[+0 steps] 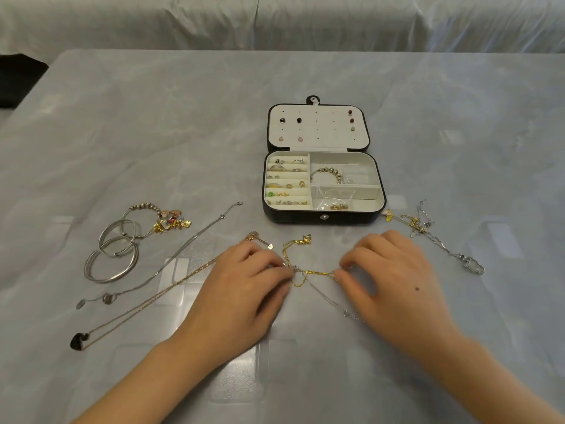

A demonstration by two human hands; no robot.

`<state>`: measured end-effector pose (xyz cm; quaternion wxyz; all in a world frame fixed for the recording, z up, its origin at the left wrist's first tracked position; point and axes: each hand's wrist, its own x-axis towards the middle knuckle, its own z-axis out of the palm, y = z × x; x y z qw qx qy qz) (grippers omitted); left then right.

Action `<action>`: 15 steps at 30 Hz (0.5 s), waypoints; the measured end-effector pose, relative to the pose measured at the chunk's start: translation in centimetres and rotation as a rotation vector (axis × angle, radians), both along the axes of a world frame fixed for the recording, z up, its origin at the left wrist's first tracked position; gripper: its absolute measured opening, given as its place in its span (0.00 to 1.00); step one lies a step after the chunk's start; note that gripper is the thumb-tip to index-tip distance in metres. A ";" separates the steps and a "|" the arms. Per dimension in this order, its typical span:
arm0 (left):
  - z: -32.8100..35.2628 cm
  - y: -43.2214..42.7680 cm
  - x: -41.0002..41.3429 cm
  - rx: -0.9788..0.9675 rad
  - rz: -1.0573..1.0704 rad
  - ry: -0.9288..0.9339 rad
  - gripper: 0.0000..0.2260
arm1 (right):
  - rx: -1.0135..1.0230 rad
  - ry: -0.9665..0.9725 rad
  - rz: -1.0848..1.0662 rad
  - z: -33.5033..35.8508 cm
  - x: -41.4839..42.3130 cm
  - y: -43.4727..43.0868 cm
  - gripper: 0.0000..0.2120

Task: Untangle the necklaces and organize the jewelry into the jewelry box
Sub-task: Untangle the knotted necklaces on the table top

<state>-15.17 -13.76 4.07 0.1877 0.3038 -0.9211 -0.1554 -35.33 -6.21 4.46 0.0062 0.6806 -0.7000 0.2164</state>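
Left hand (241, 289) pinches gold chain (318, 272) (tangled)

The jewelry box (293, 217) was black outside, cream inside. The table (153, 133) was mottled grey. A chain (315, 273) was bright gold, the bangles (116, 254) silver, one pendant (79, 341) black.

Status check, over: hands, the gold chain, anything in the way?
Left hand and right hand both pinching the gold chain, flat on table. Silver chain crossing it. Jewelry box open ahead, another tangle at right.
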 end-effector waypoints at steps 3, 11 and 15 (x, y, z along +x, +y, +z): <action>-0.3 0.4 0.5 -0.056 -0.034 -0.024 0.12 | 0.099 -0.006 0.071 -0.3 -0.4 1.6 0.13; 0.0 1.1 1.7 -0.114 -0.117 -0.105 0.10 | 0.218 -0.012 0.143 -0.4 0.0 3.5 0.11; 0.3 1.4 2.1 -0.051 -0.151 -0.133 0.10 | 0.278 0.018 0.177 -0.1 -0.1 4.6 0.11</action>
